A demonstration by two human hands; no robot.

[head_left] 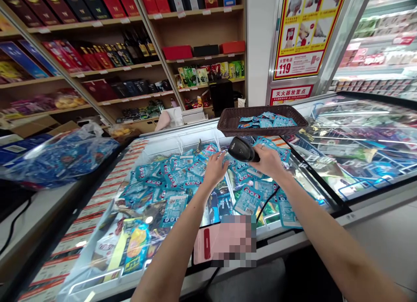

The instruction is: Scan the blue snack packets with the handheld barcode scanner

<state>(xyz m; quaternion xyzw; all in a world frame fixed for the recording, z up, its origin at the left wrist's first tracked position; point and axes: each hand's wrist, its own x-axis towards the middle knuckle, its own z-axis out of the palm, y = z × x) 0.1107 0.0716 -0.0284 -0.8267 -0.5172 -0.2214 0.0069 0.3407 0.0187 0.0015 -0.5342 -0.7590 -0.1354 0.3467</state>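
Note:
My right hand point(269, 162) is wrapped around the handle of a black barcode scanner point(241, 150). The scanner's head faces left, toward my other hand, and a black cable point(267, 203) hangs below. My left hand point(215, 168) reaches over a heap of small blue packets point(177, 172), its fingers apart near the scanner; whether a fingertip touches a packet is unclear. More blue packets point(248, 200) lie under my right wrist. They rest on the glass top of a chest freezer. A phone point(206, 245) with a partly blurred screen lies at the freezer's near edge.
Behind the heap, a brown woven basket point(228, 127) holds more blue packets. A clear plastic bag point(61, 156) full of blue packs lies on the left. Another freezer section point(365, 146) extends right. Shelves point(130, 63) with boxes and bottles stand behind.

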